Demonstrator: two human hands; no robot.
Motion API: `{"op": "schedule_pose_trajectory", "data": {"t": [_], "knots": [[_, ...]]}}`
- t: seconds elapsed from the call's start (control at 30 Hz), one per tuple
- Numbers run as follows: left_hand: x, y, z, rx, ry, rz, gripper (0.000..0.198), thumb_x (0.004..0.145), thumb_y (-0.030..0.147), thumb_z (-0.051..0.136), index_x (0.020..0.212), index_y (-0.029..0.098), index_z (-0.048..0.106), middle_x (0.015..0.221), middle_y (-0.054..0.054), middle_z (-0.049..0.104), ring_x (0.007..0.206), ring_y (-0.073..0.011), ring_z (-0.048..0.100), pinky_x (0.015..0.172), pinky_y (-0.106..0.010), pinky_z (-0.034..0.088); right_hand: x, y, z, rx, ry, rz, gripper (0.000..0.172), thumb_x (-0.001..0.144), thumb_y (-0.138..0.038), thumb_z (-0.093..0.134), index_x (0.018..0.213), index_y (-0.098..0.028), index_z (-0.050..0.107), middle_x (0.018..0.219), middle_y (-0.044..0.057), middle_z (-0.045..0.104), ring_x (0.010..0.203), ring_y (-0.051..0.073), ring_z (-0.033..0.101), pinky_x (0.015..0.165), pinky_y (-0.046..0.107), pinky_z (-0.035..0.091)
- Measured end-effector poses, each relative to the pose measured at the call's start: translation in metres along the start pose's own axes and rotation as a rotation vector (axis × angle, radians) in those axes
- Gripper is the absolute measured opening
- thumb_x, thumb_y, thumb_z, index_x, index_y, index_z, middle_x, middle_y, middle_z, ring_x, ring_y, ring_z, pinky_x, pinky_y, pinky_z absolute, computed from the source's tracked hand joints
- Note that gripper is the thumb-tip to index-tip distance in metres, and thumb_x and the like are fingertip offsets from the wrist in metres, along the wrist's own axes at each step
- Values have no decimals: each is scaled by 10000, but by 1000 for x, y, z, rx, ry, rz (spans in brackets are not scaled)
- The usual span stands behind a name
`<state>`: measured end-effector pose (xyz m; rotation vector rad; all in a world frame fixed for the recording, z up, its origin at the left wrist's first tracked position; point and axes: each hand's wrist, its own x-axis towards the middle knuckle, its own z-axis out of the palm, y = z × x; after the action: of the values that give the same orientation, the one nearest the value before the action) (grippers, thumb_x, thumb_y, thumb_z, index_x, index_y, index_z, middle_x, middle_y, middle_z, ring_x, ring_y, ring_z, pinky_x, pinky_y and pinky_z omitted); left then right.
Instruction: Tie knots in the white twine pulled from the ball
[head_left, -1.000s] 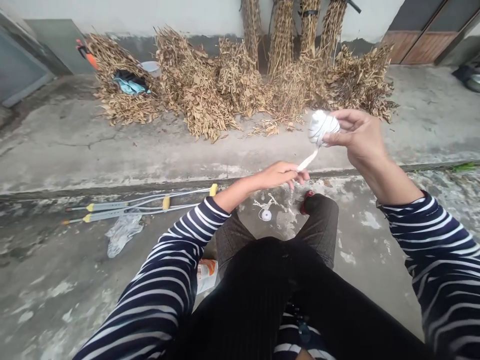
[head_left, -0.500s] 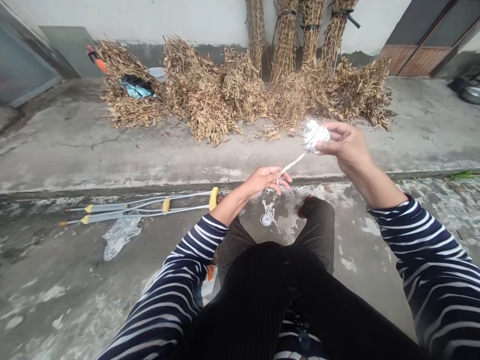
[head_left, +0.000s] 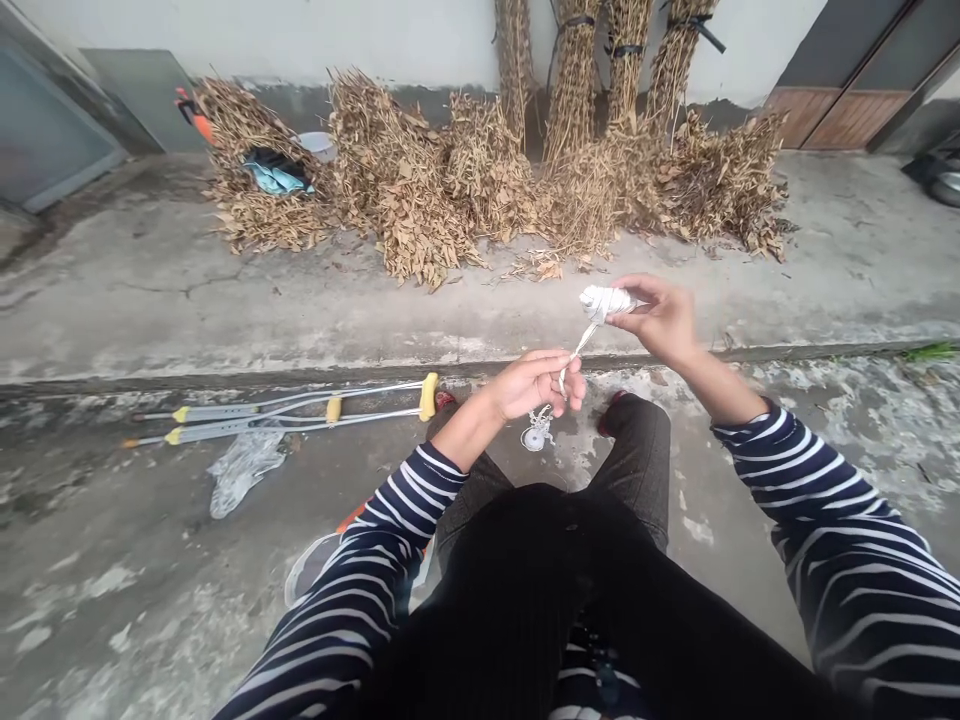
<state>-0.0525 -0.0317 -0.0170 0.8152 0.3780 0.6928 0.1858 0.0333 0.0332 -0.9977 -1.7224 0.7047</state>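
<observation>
Held out in front of me, my right hand (head_left: 660, 318) pinches a ball of white cord (head_left: 604, 302) wound with thin dark lines. A white strand (head_left: 583, 345) runs from the ball down to my left hand (head_left: 538, 383), whose thumb and fingers close on it, with its end passing between the fingers. On the ground below, between my feet, lies a round white object with tangled string (head_left: 535, 438); my left hand partly overlaps it from above.
A pair of crutches (head_left: 300, 415) lies at left beside a clear plastic bag (head_left: 244, 468). Beyond a low concrete step, dried plant stalks (head_left: 420, 190) are heaped along the wall, with tied bundles (head_left: 574, 80) upright behind. A blue cloth (head_left: 277, 178) rests on the heap.
My right hand has moved down and left with the ball of cord, turning it. My left hand has shifted slightly down, and the strand between the hands is shorter and steeper.
</observation>
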Motion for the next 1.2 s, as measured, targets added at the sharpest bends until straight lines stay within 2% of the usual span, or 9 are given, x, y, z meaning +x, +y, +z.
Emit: {"op": "schedule_pose_trajectory", "data": {"t": [0.1, 0.23, 0.43, 0.53, 0.67, 0.87, 0.97, 1.07, 1.2], "knots": [[4, -7, 10, -59, 20, 38, 249, 900, 345, 748, 919, 136, 613, 818, -106, 773, 674, -221, 766, 479, -236, 548, -7, 4, 10, -146, -16, -100, 323, 754, -271, 851, 1063, -211, 782, 1095, 83, 788, 988, 277, 738, 848, 430, 636], [11, -7, 20, -78, 139, 44, 174, 963, 300, 653, 902, 143, 607, 814, -100, 765, 708, -206, 772, 501, -223, 532, -16, 4, 22, -357, -132, -217, 290, 888, -242, 675, 1167, -243, 756, 1248, 104, 766, 1137, 307, 730, 976, 477, 608], [12, 4, 23, -108, 316, 106, 167, 1015, 233, 539, 911, 138, 629, 828, -87, 768, 748, -179, 770, 539, -209, 495, -33, 1, 32, -458, -291, -224, 359, 942, -218, 558, 1263, -227, 719, 1381, 137, 706, 1287, 319, 675, 1050, 483, 575], [14, -1, 22, -150, 395, 144, 195, 1029, 219, 500, 968, 132, 664, 890, -94, 788, 813, -176, 775, 586, -215, 506, -40, 3, 35, -403, -308, -157, 372, 919, -236, 590, 1268, -246, 720, 1348, 120, 718, 1294, 323, 656, 1056, 502, 565], [17, -12, 20, -187, 440, 176, 215, 1030, 208, 476, 1012, 126, 674, 908, -105, 797, 862, -182, 781, 661, -233, 543, -53, 8, 43, -218, -313, -58, 451, 845, -214, 595, 1285, -221, 693, 1322, 146, 688, 1250, 326, 646, 961, 487, 595], [17, -17, 18, -197, 467, 174, 192, 1030, 215, 497, 993, 134, 668, 888, -100, 795, 838, -178, 782, 639, -216, 533, -70, 10, 55, 72, -273, 138, 464, 810, -325, 703, 1265, -242, 660, 1349, 107, 680, 1254, 304, 648, 1074, 468, 540], [14, -18, 17, -204, 435, 142, 188, 1018, 201, 491, 981, 134, 663, 840, -94, 782, 770, -173, 767, 566, -209, 494, -72, 12, 55, 92, -254, 141, 464, 769, -376, 766, 1202, -228, 692, 1278, 104, 716, 1197, 309, 683, 1055, 472, 553], [5, -23, 10, -181, 353, 104, 146, 985, 212, 528, 945, 142, 650, 799, -78, 763, 707, -161, 745, 536, -209, 483, -68, 13, 45, -113, -234, 44, 387, 778, -337, 731, 1147, -223, 747, 1253, 114, 744, 1177, 330, 699, 1073, 518, 536], [-7, -30, -8, -29, 146, -19, 185, 882, 318, 693, 889, 141, 639, 754, -91, 751, 656, -179, 738, 493, -212, 479, -52, 5, 18, -324, -323, -105, 472, 743, -224, 663, 1203, -218, 767, 1278, 109, 757, 1185, 350, 717, 1056, 527, 546]]}}
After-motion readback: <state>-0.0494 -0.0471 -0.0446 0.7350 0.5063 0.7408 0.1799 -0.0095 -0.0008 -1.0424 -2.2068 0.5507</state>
